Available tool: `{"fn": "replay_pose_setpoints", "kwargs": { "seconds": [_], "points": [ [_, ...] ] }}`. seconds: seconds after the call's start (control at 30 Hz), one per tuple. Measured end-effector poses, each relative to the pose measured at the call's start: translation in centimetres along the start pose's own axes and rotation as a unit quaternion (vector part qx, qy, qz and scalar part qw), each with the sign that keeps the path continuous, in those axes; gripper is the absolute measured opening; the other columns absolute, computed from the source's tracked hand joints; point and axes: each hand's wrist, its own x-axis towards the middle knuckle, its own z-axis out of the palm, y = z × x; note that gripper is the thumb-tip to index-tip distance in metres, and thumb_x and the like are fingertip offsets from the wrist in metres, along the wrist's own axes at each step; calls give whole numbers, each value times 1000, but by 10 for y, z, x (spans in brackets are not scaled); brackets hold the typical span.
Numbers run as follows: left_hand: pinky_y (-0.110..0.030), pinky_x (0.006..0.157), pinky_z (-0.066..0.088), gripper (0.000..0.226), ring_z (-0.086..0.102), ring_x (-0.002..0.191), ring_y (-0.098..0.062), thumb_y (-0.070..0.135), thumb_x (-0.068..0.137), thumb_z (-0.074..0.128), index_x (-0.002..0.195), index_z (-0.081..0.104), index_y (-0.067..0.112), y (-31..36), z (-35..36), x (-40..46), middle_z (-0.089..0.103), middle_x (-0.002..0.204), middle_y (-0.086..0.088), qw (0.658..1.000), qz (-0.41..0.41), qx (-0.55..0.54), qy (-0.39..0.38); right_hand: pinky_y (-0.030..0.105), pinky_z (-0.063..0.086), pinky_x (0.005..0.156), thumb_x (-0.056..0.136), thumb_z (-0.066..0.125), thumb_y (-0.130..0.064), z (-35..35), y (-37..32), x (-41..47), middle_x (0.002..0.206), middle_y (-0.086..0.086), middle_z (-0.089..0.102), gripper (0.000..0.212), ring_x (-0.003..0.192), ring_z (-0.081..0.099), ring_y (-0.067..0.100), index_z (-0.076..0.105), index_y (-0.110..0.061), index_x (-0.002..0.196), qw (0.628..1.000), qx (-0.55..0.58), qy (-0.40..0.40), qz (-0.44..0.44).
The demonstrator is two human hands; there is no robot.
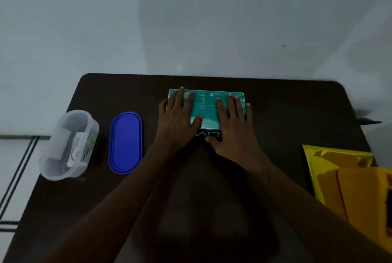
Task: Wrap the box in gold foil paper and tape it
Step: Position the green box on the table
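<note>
Both hands are laid flat, palms down and fingers spread, on the teal box (206,106); nothing is gripped by either. Its left part is covered by the left hand (177,117), with the thumb stretched toward the middle of the top face. Its right part is covered by the right hand (231,123), whose thumb is pressed against the box's dark near side, where white lettering can be seen but not read. No wrapping is seen on the box, which is set on the dark table (286,114), toward the far edge.

Nearer than the box and well to its right, at the table's right edge, the gold foil paper (331,165) is lain creased, with a yellow object (364,194) on top of it; that object cannot be identified. Left of the box, a blue oval lid (125,142) is laid flat. Further left of the box, a translucent oval container (69,145) is stood open at the table's left edge, with blurred white items inside.

Beyond the box, only the table's far edge and a pale wall (106,18) are seen.
</note>
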Motion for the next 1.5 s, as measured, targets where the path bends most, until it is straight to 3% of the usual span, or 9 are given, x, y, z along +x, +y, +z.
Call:
{"fn": "replay_pose_setpoints", "kwargs": {
  "seconds": [0.2, 0.4, 0.57, 0.77, 0.87, 1.0, 1.23, 1.37, 1.5],
  "points": [
    [-46, 105, 23, 83, 22, 136, -29, 64, 79, 18, 153, 21, 26, -6, -2, 22, 28, 153, -10, 999, 17, 45, -8, 61, 2, 119, 72, 43, -86, 5, -2, 16, 162, 22, 8, 117, 151, 0, 36, 14, -8, 155, 999, -32, 26, -1],
    [-46, 111, 21, 75, 26, 140, -27, 62, 85, 20, 148, 33, 24, -17, 13, 46, 40, 148, -9, 996, 41, 67, 52, 58, 3, 120, 69, 39, -91, 12, 8, 39, 162, 23, 4, 125, 151, -2, 35, 7, -6, 155, 998, -44, 41, -30],
    [-44, 113, 21, 72, 32, 139, -25, 59, 85, 21, 143, 37, 21, -20, 20, 73, 42, 147, -7, 993, 72, 52, 78, 60, 8, 119, 69, 31, -93, 20, 17, 59, 162, 21, 12, 121, 150, 9, 36, 12, -11, 156, 993, -52, 95, -40],
    [-42, 99, 34, 64, 51, 112, -28, 60, 83, 28, 131, 46, 20, -18, 20, 88, 57, 122, -11, 994, 66, 29, 87, 59, 12, 119, 68, 25, -95, 25, 23, 66, 160, 21, 20, 120, 148, 17, 35, 17, -13, 155, 987, -60, 142, -55],
    [-44, 99, 33, 73, 49, 116, -32, 67, 84, 24, 139, 45, 24, -16, 19, 85, 55, 125, -15, 994, 58, 50, 83, 58, 17, 118, 68, 19, -95, 27, 23, 65, 158, 20, 26, 117, 146, 23, 35, 22, -14, 153, 984, -60, 160, -58],
    [-44, 98, 35, 72, 49, 118, -33, 74, 88, 30, 133, 49, 22, -8, 15, 69, 55, 126, -17, 995, 46, 51, 69, 53, 32, 110, 71, 15, -94, 33, 22, 46, 146, 17, 45, 109, 134, 41, 33, 37, -16, 144, 972, -84, 206, -74],
    [-33, 71, 42, 64, 57, 90, -23, 72, 87, 43, 110, 53, 13, 1, 2, -7, 62, 102, -8, 999, 37, -10, 37, 48, 39, 104, 70, 23, -94, 36, -9, -45, 137, 12, 54, 108, 125, 50, 29, 46, -13, 137, 973, -55, 216, -65],
    [-34, 75, 47, 68, 60, 91, -25, 71, 85, 48, 105, 63, 8, -6, -9, -61, 65, 99, -10, 1000, 18, 2, 24, 53, 29, 114, 65, 57, -86, 49, -28, -103, 157, 21, 22, 123, 144, 25, 38, 21, -4, 150, 970, 136, 198, 35],
    [-32, 80, 48, 61, 61, 95, -22, 69, 86, 49, 107, 69, 15, -20, -18, -116, 68, 104, -10, 1000, 12, -20, 9, 48, 31, 116, 67, 80, -58, 53, -51, -147, 159, 20, 16, 125, 146, 22, 36, 6, -4, 152, 934, 299, 187, 54]
  ]
}}
